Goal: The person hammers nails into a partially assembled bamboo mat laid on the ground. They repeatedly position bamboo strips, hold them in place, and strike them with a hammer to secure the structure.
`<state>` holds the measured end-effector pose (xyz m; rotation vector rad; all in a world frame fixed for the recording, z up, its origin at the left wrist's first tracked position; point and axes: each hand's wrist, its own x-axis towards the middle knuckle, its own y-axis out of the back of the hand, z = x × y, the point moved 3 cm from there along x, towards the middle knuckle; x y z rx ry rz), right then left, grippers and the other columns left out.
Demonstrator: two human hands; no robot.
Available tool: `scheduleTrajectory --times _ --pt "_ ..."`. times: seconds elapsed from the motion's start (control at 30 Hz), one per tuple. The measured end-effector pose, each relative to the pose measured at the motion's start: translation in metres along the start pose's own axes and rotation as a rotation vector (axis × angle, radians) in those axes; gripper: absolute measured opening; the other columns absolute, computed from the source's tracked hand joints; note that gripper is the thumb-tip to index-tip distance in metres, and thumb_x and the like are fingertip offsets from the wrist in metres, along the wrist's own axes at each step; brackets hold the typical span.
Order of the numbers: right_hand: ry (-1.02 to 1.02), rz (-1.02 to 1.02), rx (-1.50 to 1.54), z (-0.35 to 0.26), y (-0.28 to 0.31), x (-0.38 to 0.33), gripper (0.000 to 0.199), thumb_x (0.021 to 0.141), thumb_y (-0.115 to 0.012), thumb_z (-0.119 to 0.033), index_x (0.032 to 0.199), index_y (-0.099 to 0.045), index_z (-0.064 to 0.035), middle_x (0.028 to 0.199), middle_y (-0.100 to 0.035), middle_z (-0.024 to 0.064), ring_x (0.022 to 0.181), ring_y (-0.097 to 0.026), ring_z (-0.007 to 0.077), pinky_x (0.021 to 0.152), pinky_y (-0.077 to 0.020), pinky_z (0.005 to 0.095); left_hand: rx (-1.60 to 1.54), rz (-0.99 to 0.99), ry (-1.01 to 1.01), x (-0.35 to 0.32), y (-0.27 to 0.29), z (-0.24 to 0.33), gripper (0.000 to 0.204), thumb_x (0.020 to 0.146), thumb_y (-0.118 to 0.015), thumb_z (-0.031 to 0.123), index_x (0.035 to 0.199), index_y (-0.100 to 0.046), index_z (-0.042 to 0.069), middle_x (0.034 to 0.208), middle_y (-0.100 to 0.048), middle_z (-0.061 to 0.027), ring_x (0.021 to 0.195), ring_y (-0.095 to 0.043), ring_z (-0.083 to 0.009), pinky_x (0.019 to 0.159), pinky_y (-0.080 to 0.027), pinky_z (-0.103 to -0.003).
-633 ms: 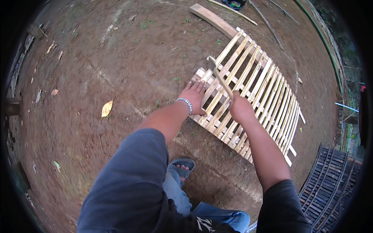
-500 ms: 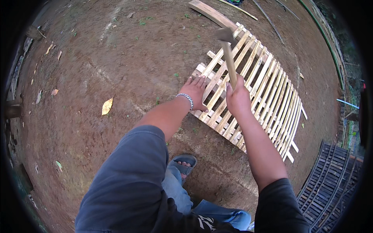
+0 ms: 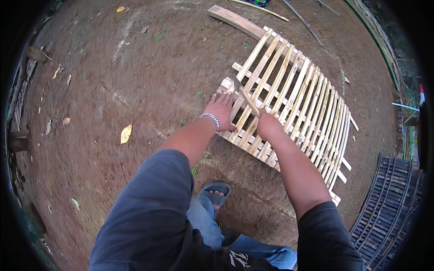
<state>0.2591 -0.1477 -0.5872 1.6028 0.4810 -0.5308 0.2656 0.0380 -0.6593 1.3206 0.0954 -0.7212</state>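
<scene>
Dark short sleeves, beaded silver bracelet (image 3: 210,120) on left wrist, blue jeans, grey open-toed sandal (image 3: 216,192)

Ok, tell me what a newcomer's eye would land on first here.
First the pale slatted wooden panel lying on bare brown dirt, upper right. At its near corner the left hand presses flat on the slats, while the right hand grips a hammer with its head down at the wood. A stack of dark slatted panels sits lower right.

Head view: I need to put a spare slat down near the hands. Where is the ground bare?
Bare dirt lies left of the left hand, between the slatted panel and the yellow leaf. Right of the panel is crowded by a dark slatted stack.
</scene>
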Motion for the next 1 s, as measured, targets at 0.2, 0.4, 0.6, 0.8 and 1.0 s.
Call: scheduleTrajectory --times 0.2,0.4,0.6,0.8,1.0 --pt "0.028 0.129 0.058 0.018 -0.002 -0.029 0.039 0.103 -0.058 -0.018 0.139 -0.049 -0.0036 0.099 -0.074 0.0257 0.093 -0.075 0.0418 0.082 -0.0593 0.0533 0.005 -0.016 0.005 -0.001 0.000 -0.001 0.132 0.074 -0.074 0.078 0.165 -0.023 -0.001 0.176 -0.015 -0.0168 0.164 -0.013 -0.0281 0.133 -0.011 -0.048" --pt "0.349 0.750 0.685 -0.043 0.067 -0.043 0.040 0.106 -0.059 -0.027 0.136 -0.048 -0.0024 0.088 -0.071 0.0274 0.081 -0.074 0.0461 0.071 -0.0573 0.0532 0.034 0.000 0.030 -0.003 -0.006 -0.005 0.134 0.073 -0.074 0.081 0.166 -0.022 -0.001 0.176 -0.015 -0.0164 0.164 -0.013 -0.0277 0.133 -0.012 -0.048" --pt "-0.041 0.182 0.311 -0.001 -0.023 -0.011 0.035 0.106 -0.055 -0.021 0.134 -0.051 -0.0022 0.095 -0.073 0.0254 0.089 -0.073 0.0432 0.084 -0.0590 0.0532 0.042 -0.025 0.010 0.003 -0.004 0.006 0.135 0.074 -0.073 0.081 0.166 -0.020 -0.001 0.177 -0.015 -0.0154 0.164 -0.012 -0.0273 0.133 -0.012 -0.048" --pt "-0.083 0.119 0.183 0.037 -0.024 -0.043 0.037 0.104 -0.055 -0.019 0.138 -0.051 -0.0029 0.100 -0.073 0.0270 0.098 -0.073 0.0436 0.089 -0.0567 0.0539 0.064 -0.037 0.029 0.002 0.002 -0.001 0.134 0.075 -0.071 0.081 0.167 -0.018 0.000 0.177 -0.013 -0.0146 0.164 -0.011 -0.0273 0.133 -0.011 -0.050" --pt "-0.145 0.115 0.365 0.107 -0.066 -0.140 0.051 0.099 -0.068 -0.027 0.145 -0.050 -0.0129 0.114 -0.073 0.0270 0.107 -0.072 0.0447 0.095 -0.0568 0.0495 0.069 -0.229 0.177 -0.026 -0.001 0.027 0.122 0.086 -0.061 0.081 0.169 -0.014 0.004 0.177 -0.012 -0.0139 0.164 -0.009 -0.0278 0.131 -0.006 -0.057"
